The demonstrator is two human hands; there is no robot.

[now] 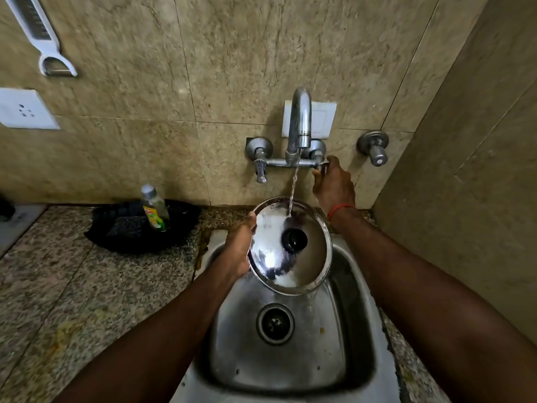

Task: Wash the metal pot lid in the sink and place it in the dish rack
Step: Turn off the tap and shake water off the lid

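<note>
A shiny metal pot lid (270,254) with a black knob (294,239) is held over the steel sink (357,286), tilted with its top facing me. My left hand (239,248) grips the lid's left rim. A thin stream of water (294,184) falls from the chrome tap (300,123) onto the lid's upper part and runs off its lower right edge. My right hand (332,184) is closed around the tap's right valve handle (321,167). No dish rack is in view.
A dish soap bottle (155,209) stands in a black tray (180,225) with a dark scrubber (125,228) on the granite counter (72,286). The sink drain (274,323) lies below the lid. A second wall valve (374,149) is at right, a peeler (43,39) hangs upper left.
</note>
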